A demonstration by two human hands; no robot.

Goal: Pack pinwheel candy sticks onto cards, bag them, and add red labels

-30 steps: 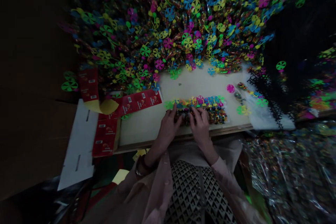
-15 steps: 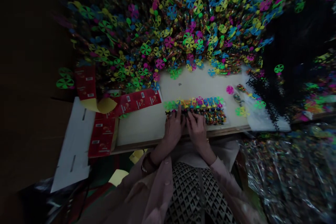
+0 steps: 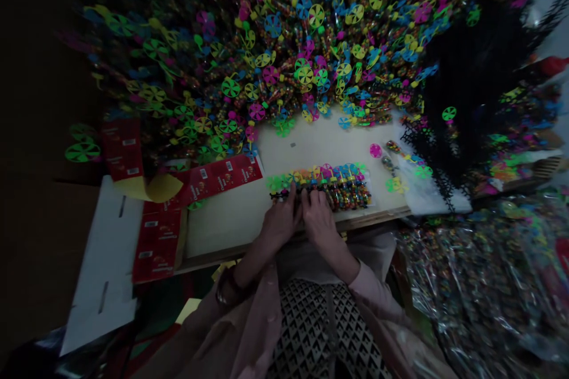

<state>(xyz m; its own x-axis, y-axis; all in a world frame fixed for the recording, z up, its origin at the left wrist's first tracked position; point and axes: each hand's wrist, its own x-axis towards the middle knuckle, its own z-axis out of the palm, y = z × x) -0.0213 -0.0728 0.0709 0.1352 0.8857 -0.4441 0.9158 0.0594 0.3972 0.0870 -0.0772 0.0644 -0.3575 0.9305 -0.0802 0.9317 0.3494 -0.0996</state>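
A row of small candy tubes with coloured pinwheel tops (image 3: pixel 342 186) lies on the pale board (image 3: pixel 231 219) near its front edge. My left hand (image 3: pixel 279 222) and my right hand (image 3: pixel 316 219) rest side by side on the left end of that row, fingers curled down onto the tubes. What the fingertips pinch is too small and dark to name. A black strip (image 3: pixel 281 196) pokes out just left of my left fingers.
A huge heap of pinwheel tubes (image 3: pixel 284 53) covers the back. Red printed cards (image 3: pixel 220 176) and a white cardboard sheet (image 3: pixel 106 266) lie left. Black plastic racks (image 3: pixel 448 130) and a clear bag (image 3: pixel 422 189) sit right; wrapped packs (image 3: pixel 484 284) fill the lower right.
Both hands have slid left along the row of tubes and drawn close together. The camera has shifted, so the whole scene sits slightly further left.
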